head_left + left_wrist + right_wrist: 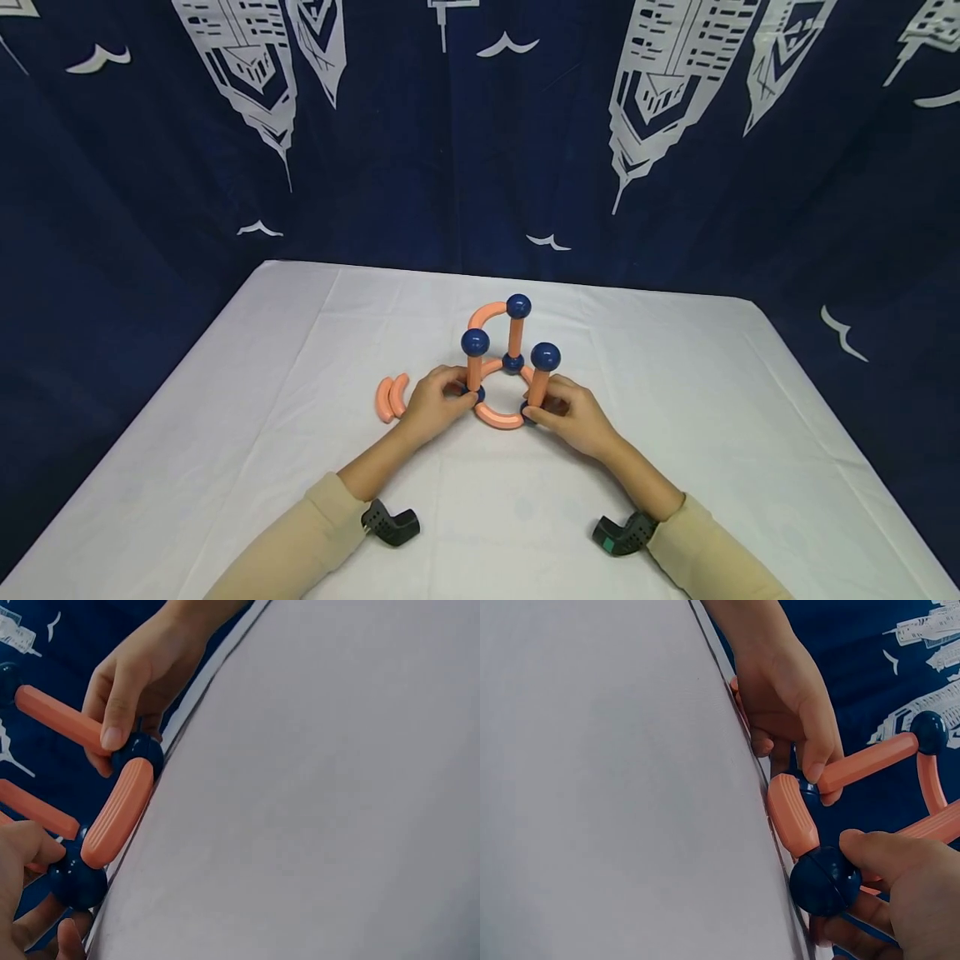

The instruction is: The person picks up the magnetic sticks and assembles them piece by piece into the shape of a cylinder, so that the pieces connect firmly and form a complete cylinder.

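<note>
On the white table stands a magnetic stick-and-ball frame. Curved orange rods (498, 418) and blue balls form its base ring. Three upright orange rods (515, 337) rise from the ring, each topped with a blue ball (518, 306). One curved rod (486, 313) arches at the top from the back ball toward the front left one. My left hand (435, 406) pinches the front left base ball (78, 881), at the foot of its upright. Thumb and fingers of my right hand (576, 418) grip the front right base ball (825, 881). A curved rod (792, 815) joins these two balls.
Two loose curved orange rods (385, 400) lie side by side just left of my left hand. Behind the table (300, 350) hangs a dark blue curtain (450, 167) with white building prints. A black device (392, 524) is strapped at each wrist.
</note>
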A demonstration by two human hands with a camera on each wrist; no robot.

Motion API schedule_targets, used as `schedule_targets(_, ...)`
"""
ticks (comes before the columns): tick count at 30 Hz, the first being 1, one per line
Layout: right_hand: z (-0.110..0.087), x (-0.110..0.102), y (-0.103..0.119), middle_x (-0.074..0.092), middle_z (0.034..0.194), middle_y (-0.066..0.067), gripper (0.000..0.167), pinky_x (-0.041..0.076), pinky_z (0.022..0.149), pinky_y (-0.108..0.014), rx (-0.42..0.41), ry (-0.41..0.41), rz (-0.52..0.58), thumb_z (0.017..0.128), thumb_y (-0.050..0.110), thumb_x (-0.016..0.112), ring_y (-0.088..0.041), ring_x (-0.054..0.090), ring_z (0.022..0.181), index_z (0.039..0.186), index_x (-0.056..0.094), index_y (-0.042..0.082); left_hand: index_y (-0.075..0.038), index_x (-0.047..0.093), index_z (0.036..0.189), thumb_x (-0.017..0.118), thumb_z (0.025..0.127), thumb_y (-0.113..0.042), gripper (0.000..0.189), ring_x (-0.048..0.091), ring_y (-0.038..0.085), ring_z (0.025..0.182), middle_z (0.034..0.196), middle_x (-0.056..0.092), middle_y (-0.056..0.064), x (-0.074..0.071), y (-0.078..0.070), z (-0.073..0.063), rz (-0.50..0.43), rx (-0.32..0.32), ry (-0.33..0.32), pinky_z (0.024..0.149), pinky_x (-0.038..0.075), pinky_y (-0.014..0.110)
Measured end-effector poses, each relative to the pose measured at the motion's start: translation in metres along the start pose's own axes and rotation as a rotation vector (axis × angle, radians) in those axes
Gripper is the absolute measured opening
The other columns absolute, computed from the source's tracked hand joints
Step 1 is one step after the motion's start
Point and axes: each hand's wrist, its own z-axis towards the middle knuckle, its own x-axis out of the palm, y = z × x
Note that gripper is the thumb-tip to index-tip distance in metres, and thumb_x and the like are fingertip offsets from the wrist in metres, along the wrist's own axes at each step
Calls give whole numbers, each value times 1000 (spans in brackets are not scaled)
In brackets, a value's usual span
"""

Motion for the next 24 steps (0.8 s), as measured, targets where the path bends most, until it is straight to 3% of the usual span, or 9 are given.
schedule_targets(9, -3, 1, 0, 64, 94, 1, 13, 47, 62, -28, -32, -10, 33, 83, 10, 78, -15, 54, 74, 95, 74, 8, -5, 73, 107, 71, 84, -8, 23, 64, 21, 88, 103, 65, 7, -4, -2, 10, 17, -70, 61, 78, 52, 33)
schedule_targets(24, -5, 9, 5, 65, 97, 0, 14, 48, 62, -26, -51, -32, 27, 81, 11, 80, -13, 55, 75, 93, 73, 8, -7, 72, 106, 70, 85, -11, 21, 64, 21, 89, 104, 65, 7, -3, -2, 23, 13, -144, 80, 78, 51, 34)
